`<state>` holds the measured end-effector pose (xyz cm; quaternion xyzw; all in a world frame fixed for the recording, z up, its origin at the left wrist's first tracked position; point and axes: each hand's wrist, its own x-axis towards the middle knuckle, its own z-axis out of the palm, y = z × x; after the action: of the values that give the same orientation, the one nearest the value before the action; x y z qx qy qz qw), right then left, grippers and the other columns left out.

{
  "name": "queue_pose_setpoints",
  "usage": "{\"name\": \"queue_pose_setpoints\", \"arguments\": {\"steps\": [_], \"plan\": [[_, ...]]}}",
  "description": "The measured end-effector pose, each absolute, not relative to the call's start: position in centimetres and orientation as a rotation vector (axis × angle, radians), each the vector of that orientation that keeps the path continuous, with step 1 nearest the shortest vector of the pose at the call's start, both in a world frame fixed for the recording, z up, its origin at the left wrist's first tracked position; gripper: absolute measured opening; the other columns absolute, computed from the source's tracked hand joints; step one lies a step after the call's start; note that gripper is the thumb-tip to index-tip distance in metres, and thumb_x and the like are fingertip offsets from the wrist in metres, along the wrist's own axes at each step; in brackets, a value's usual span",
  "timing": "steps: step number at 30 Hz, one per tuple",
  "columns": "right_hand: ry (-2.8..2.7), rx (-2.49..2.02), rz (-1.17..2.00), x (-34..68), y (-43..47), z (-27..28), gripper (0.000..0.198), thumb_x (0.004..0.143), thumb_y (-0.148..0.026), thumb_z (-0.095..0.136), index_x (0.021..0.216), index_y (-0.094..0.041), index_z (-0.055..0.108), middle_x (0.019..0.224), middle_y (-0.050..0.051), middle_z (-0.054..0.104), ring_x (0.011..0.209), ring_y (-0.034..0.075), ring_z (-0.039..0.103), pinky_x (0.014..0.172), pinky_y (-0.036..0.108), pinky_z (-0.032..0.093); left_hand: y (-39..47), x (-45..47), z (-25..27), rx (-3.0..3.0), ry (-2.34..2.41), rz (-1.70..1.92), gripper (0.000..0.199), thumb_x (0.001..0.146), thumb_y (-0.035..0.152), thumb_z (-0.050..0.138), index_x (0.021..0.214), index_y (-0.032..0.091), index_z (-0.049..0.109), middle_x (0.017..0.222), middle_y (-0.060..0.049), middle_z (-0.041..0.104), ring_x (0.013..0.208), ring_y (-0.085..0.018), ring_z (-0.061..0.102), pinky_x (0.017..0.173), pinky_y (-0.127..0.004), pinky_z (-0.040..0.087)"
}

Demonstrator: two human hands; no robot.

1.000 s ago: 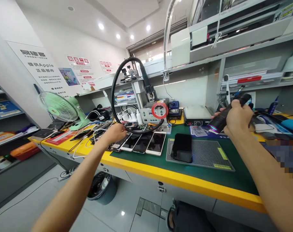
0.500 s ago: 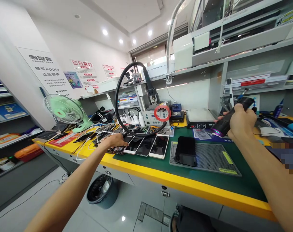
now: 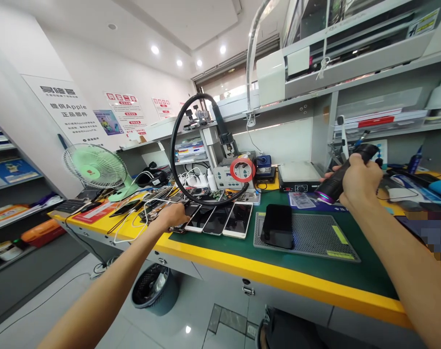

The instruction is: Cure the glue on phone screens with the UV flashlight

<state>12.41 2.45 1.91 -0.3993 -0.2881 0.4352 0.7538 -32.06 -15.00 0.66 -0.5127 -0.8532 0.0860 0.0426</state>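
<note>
Fingers, left: curled down onto the near end of a phone (image 3: 182, 219) at the left of the row, touching it; a firm grip or just a rest, cannot tell.
Left hand (image 3: 172, 215): reached far out over the yellow bench edge (image 3: 278, 277), palm down, nearer to the row of phones than the other hand.
Phone under the fingers: flat, long axis running away and to the right from the bench edge, lying beyond the fingertips.
Row of phones (image 3: 223, 219): side by side, face up, long axes roughly parallel, just right of the left hand.
Black phone (image 3: 277, 226): flat on the grey mat (image 3: 315, 235), between the two hands, touched by neither.
Fingers, right: wrapped tight round a black torch (image 3: 338, 182).
Right hand (image 3: 358, 182): raised above the green bench top, well apart from the row of phones.
Torch: long axis slanting down and to the left, glowing purple ring at the low end, aimed toward the mat.
Farther back: black hose loop (image 3: 191, 145) arching over the row of phones, red ring (image 3: 241, 170) on the grey station, hotplate (image 3: 296, 175) beside it.
Far left: green fan (image 3: 94, 167) on the bench end, white cables (image 3: 140, 218) sprawled near the left hand.
</note>
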Motion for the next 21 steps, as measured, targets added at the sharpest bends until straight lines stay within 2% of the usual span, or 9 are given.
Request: {"name": "queue_pose_setpoints", "arguments": {"steps": [7,14,19,21], "plan": [[-0.618,-0.869,0.951,12.5,2.7,1.9,0.011,0.098,-0.023,0.043,0.087,-0.023,0.04,0.062,-0.004,0.053,0.04,0.014,0.053,0.04,0.031,0.054,-15.7,-30.7,0.6,-1.554,-2.558,0.354,0.033,0.077,0.04,0.057,0.095,0.015,0.072,0.107,-0.02,0.073,0.101,-0.034,0.069,0.078,-0.036,0.052],[-0.591,-0.883,0.963,12.5,2.7,1.9,0.009,0.097,-0.023,0.043,0.089,-0.021,0.041,0.063,-0.004,0.053,0.041,0.013,0.054,0.043,0.03,0.055,-16.1,-29.8,0.6,-1.557,-2.494,0.365,0.035,0.078,0.042,0.056,0.093,0.015,0.071,0.106,-0.021,0.073,0.1,-0.036,0.069,0.079,-0.04,0.053],[-0.601,-0.894,0.956,12.5,2.6,1.9,0.008,0.097,-0.023,0.043,0.09,-0.021,0.041,0.065,-0.003,0.054,0.042,0.012,0.053,0.044,0.029,0.056,-15.4,-30.6,0.4,-1.559,-2.516,0.313,0.04,0.077,0.042,0.056,0.103,0.015,0.07,0.109,-0.021,0.072,0.103,-0.037,0.068,0.081,-0.041,0.053],[-0.605,-0.903,0.955,12.6,2.6,1.9,0.007,0.097,-0.023,0.043,0.091,-0.021,0.04,0.066,-0.003,0.054,0.042,0.013,0.054,0.044,0.03,0.056,-14.8,-31.2,0.5,-1.587,-2.548,0.294,0.039,0.076,0.042,0.057,0.102,0.017,0.071,0.107,-0.018,0.073,0.102,-0.035,0.068,0.082,-0.039,0.053]]}}
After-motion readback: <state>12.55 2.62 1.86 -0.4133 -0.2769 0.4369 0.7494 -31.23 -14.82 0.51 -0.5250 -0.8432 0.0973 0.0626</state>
